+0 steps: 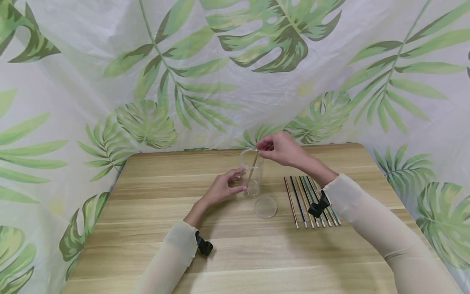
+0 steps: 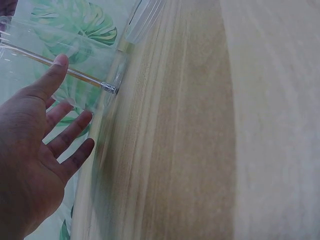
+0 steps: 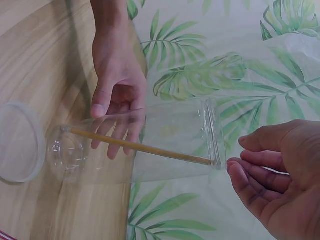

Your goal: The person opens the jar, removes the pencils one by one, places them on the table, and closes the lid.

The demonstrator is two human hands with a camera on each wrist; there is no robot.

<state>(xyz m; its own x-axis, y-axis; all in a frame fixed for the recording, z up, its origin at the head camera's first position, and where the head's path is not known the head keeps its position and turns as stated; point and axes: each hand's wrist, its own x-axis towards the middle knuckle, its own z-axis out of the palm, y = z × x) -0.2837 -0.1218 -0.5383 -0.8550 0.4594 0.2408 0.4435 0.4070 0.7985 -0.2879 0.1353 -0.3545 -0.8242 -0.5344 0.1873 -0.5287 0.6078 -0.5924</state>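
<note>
A clear plastic jar (image 1: 259,179) stands upright near the table's back edge, its mouth uncovered. Inside it one gold-coloured pencil (image 3: 140,147) leans slantwise, metal-banded end at the bottom and the other end near the rim. My left hand (image 1: 222,188) is beside the jar, thumb and loosely spread fingers on its side; whether they press on the wall I cannot tell. At the rim is my right hand (image 1: 284,150), fingers loosely bent, with a gap between thumb and fingertips and nothing held in the right wrist view.
A round clear lid (image 1: 266,207) lies on the wooden table (image 1: 154,228) in front of the jar. To its right, several pencils (image 1: 302,202) lie side by side, partly under my right forearm. A leaf-patterned cloth (image 1: 205,90) hangs behind the table.
</note>
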